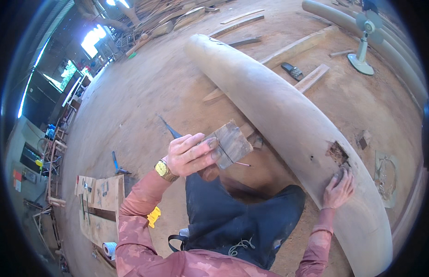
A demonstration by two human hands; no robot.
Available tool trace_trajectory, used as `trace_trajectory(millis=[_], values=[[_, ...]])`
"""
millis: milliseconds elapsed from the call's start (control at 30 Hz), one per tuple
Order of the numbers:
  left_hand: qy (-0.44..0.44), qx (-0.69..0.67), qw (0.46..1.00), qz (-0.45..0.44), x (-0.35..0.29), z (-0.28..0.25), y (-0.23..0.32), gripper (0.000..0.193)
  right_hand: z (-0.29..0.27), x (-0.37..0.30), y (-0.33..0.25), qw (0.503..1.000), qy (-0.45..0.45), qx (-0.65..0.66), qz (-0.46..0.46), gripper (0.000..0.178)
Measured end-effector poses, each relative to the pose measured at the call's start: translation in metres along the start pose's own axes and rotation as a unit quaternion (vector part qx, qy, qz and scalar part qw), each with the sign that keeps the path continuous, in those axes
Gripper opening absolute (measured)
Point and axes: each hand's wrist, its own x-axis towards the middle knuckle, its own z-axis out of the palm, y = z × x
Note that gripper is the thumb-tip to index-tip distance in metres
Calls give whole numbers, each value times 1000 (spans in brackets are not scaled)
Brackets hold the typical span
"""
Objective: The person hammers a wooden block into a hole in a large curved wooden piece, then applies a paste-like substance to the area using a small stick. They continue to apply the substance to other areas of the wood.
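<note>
My left hand (191, 152), with a gold watch (164, 170) on its wrist, is closed round a flat, squarish piece of wood (234, 144). A dark line runs across its face and its far edge looks rough. My right hand (338, 188) lies on the long, smooth wooden log (288, 106), fingers spread. Its fingertips reach the lower rim of a ragged, roughly square hole (337, 153) cut into the log. A small dark hole (311, 158) sits to the left of it.
Timber beams (297, 46) lie under and beyond the log. A sandal (292, 71) and a standing fan (362, 51) are at the far right. On the left stands a low wooden bench (99, 194) with small tools, near a blue-handled tool (115, 161) and a yellow object (153, 216).
</note>
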Motion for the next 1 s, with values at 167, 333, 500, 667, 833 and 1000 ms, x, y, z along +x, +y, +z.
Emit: trace_trajectory(millis=[167, 333, 500, 667, 833, 1000], values=[[67, -91, 988, -106, 38, 17, 31, 38, -5, 2, -3, 999, 11, 49, 1, 45], [107, -107, 981, -123, 45, 43, 43, 39, -8, 1, -3, 997, 19, 68, -8, 42], [145, -155, 969, -125, 54, 76, 42, 50, -6, -1, -2, 998, 23, 58, -7, 41], [85, -366, 871, -317, 78, 101, 46, 92, -4, 1, -4, 998, 42, 53, -5, 37], [70, -653, 629, -417, 93, 132, 42, 98, -6, 3, -7, 997, 61, 47, -11, 33], [16, -745, 508, -431, 103, 148, 33, 85, -8, 5, -9, 996, 63, 57, -2, 35]])
